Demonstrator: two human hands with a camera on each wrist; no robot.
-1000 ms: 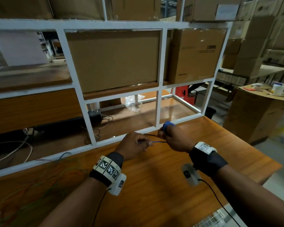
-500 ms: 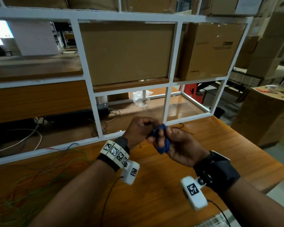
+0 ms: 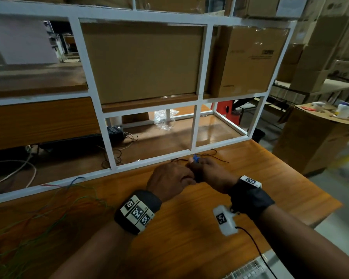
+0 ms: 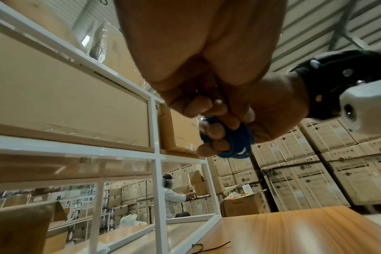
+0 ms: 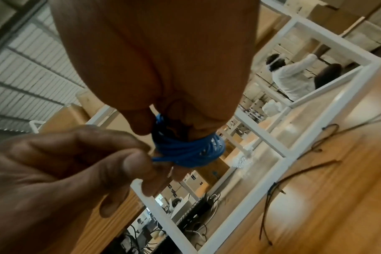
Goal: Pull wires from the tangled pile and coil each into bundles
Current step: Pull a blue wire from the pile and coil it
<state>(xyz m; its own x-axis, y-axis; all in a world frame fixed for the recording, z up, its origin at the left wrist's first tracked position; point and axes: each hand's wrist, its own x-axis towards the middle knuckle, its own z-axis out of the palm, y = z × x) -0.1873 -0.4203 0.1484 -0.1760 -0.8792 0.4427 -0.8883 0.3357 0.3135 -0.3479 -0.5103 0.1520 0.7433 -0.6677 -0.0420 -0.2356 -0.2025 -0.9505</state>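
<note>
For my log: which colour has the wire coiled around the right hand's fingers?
Blue; the wire coil shows best in the right wrist view.

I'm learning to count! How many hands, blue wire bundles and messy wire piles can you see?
Hands: 2, the left hand and the right hand
coiled blue wire bundle: 1
tangled pile of thin green and red wires: 1
Total: 4

Both hands [image 3: 189,178] are held mid-frame over the table [image 3: 189,248]; loose wires [image 3: 38,218] are spread lower left, shelving [image 3: 149,154] behind.
</note>
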